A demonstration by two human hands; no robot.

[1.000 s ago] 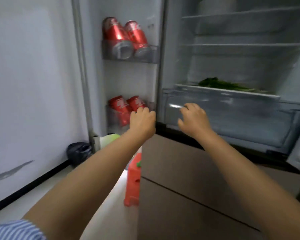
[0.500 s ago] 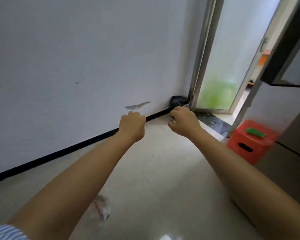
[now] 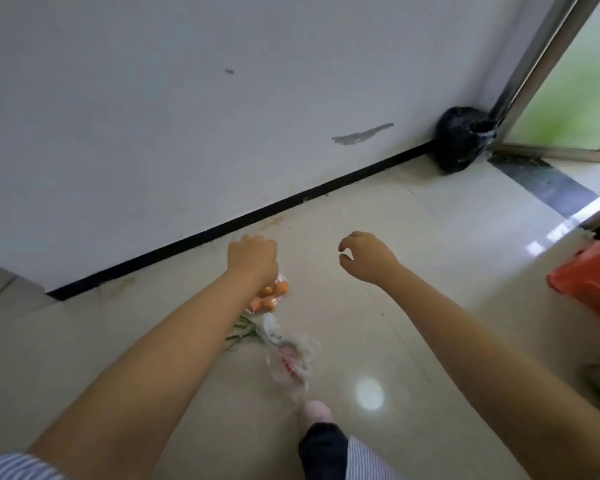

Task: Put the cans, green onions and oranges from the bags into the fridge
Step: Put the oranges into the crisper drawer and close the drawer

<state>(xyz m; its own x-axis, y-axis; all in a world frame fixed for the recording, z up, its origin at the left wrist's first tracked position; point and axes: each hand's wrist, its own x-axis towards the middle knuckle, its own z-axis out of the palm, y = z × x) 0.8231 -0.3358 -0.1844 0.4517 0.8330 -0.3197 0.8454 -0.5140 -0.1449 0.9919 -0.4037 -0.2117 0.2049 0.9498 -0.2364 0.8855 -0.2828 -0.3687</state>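
Observation:
A clear bag of oranges lies on the pale floor, partly hidden behind my left wrist. Green onion stalks lie just below it. Beside them is a crumpled clear plastic bag with something red inside. My left hand hovers above the oranges, its fingers curled under into a fist with nothing visible in it. To the right, over bare floor, my right hand hangs with loosely curled fingers and holds nothing. The fridge and the cans are out of view.
A white wall with a black skirting strip runs across behind the bags. A black bin bag sits in the corner by a glass door. An orange plastic stool stands at the right edge. My foot is near the clear bag.
The view has swung from the open fridge to the left and down to the floor. The bags have come into view. Both hands have dropped lower, and my right hand has loosened.

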